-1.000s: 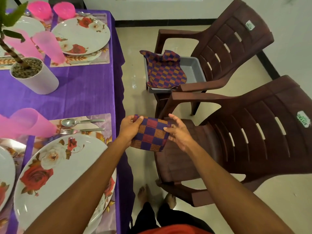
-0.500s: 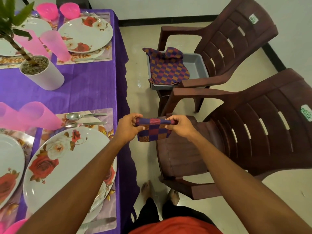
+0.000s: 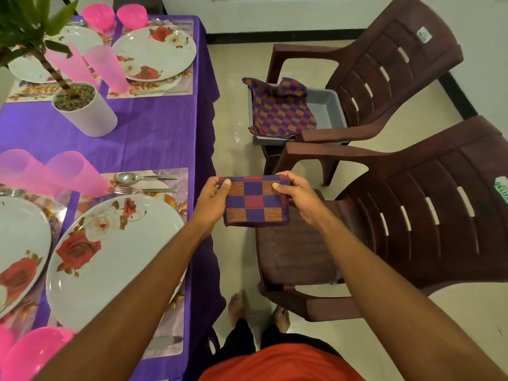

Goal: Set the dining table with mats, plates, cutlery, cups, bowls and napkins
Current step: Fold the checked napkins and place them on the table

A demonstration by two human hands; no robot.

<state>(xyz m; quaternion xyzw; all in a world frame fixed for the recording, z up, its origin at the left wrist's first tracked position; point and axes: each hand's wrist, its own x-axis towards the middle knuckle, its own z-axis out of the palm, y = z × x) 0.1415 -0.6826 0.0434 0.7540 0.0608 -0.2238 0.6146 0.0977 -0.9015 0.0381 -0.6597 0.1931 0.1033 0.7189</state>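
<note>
- The left hand pinches the upper left corner of a folded checked napkin, thumb on top.
- The right hand pinches its upper right corner.
- The napkin hangs in the air between the purple-clothed table and the near brown chair.
- More checked napkins lie in a grey tray on the far chair.

- 2 brown chairs, rt of hands
- 4 floral plates, left
- 4 pink tumblers, left
- 1 grey tray, beyond
- 1 napkin, in hands
</note>
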